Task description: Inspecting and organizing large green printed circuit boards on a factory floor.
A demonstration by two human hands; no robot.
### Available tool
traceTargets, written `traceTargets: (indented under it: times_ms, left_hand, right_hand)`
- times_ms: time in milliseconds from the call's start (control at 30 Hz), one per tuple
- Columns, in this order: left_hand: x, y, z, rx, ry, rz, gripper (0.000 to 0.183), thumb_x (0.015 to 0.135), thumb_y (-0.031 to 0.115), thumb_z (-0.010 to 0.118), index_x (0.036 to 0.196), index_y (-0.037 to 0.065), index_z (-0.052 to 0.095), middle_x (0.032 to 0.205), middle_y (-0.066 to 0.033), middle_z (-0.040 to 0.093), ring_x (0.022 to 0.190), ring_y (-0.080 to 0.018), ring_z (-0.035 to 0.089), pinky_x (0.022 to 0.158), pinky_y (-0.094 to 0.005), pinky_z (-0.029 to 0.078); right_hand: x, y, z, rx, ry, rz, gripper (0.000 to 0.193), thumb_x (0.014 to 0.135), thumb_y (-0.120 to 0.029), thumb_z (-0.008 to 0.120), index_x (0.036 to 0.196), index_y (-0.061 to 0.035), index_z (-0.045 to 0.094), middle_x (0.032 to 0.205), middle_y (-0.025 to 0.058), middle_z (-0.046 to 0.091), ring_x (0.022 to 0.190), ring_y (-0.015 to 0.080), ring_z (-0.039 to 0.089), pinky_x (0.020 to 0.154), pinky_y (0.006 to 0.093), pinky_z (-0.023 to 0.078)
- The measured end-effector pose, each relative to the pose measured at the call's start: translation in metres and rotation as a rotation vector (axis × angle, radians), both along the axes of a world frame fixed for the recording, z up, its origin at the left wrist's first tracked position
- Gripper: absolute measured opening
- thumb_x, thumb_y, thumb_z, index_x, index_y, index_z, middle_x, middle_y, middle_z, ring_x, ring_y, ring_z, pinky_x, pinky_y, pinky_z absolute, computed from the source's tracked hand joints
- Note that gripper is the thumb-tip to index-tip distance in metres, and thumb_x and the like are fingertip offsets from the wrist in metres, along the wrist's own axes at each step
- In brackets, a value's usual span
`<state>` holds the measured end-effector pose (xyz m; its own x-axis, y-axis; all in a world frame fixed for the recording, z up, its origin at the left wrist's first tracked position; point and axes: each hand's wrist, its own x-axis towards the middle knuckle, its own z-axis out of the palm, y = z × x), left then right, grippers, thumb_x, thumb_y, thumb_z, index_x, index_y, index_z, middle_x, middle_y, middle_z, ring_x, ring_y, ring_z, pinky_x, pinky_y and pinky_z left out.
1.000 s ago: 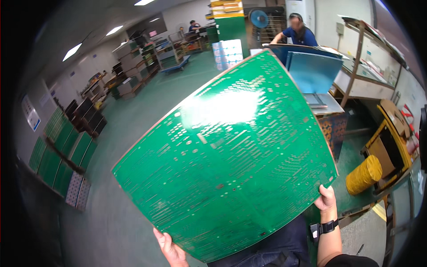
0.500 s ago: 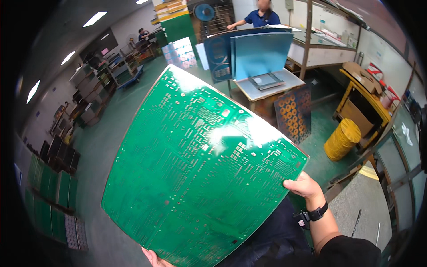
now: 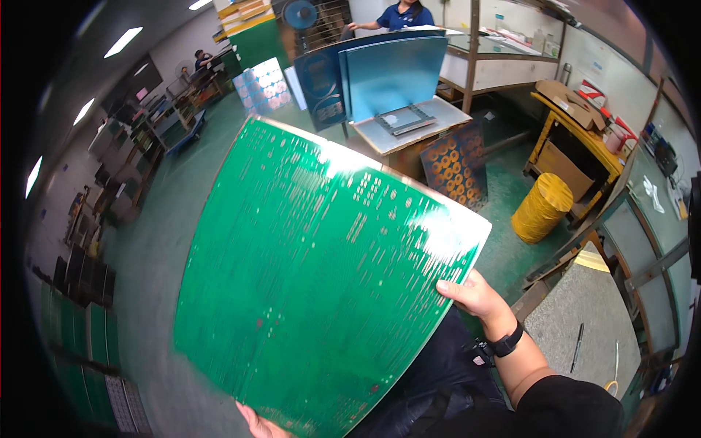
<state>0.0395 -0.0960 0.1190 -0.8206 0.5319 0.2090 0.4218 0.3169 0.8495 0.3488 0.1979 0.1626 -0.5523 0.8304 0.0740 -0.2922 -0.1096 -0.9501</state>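
A large green circuit board panel (image 3: 292, 277) fills the middle of the head view, held up at a slant in front of my body. Its face carries rows of fine pads and holes, some of them smeared, and bright glare lies along the far and right edges. My right hand (image 3: 476, 296) grips the right edge, thumb on the face and fingers hidden behind. At the bottom left, my left hand (image 3: 261, 423) holds the near edge; only part of it shows, with most fingers hidden beneath the panel.
Ahead stands a small metal-topped table (image 3: 456, 115) with blue panels (image 3: 394, 77) upright on it and a patterned panel (image 3: 456, 168) leaning below. Right are a yellow drum (image 3: 542, 208), a yellow bench (image 3: 584, 139) and a grey worktop (image 3: 577, 314) with a pen (image 3: 577, 347). A person (image 3: 401, 16) stands beyond.
The panel has changed tilt and its glare has shifted toward the right corner. My right hand has moved slightly left and up in the view. The background has shifted left and up.
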Motion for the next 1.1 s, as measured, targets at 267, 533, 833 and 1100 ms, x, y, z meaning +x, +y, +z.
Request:
traceTargets:
  times_ms: [267,533,833,1100]
  left_hand:
    - [0.036,0.126,-0.003,0.960,-1.476,-0.287,0.038,0.095,0.028,0.044,0.130,0.012,0.042,0.131,-0.0053,0.047,0.121,-0.0264,0.043,0.103,-0.0454,0.031]
    - [0.017,0.156,-0.065,0.198,-1.069,-0.521,0.036,0.093,0.017,0.049,0.125,0.004,0.043,0.121,-0.0138,0.054,0.094,-0.0190,0.060,0.080,-0.0311,0.052]
    - [-0.055,0.086,-0.129,0.573,-1.134,-0.127,0.040,0.093,0.017,0.048,0.129,0.002,0.037,0.123,-0.0177,0.049,0.105,-0.0244,0.055,0.089,-0.0364,0.048]
    - [-0.060,0.091,-0.125,0.724,-1.245,-0.159,0.042,0.094,0.020,0.045,0.133,0.010,0.034,0.131,-0.0117,0.041,0.118,-0.0268,0.043,0.097,-0.0449,0.041]
  right_hand:
    - [-0.067,-0.072,0.023,0.468,-0.067,-0.031,0.033,0.085,-0.008,0.054,0.115,0.0028,0.047,0.106,0.0096,0.055,0.094,0.0186,0.054,0.084,0.0325,0.042]
    - [-0.053,-0.017,0.060,0.510,-0.146,-0.390,0.029,0.089,-0.004,0.049,0.117,0.0047,0.049,0.107,0.0080,0.058,0.093,0.0123,0.054,0.083,0.0258,0.043]
    - [-0.072,0.011,0.043,0.622,-0.410,-0.319,0.032,0.089,-0.002,0.049,0.120,0.0032,0.050,0.094,0.0050,0.063,0.077,0.0072,0.053,0.071,0.0215,0.044]
    - [-0.134,0.015,-0.039,0.575,-0.535,-0.259,0.046,0.086,0.003,0.045,0.131,0.0055,0.036,0.117,0.0238,0.056,0.111,0.0249,0.055,0.091,0.0302,0.043]
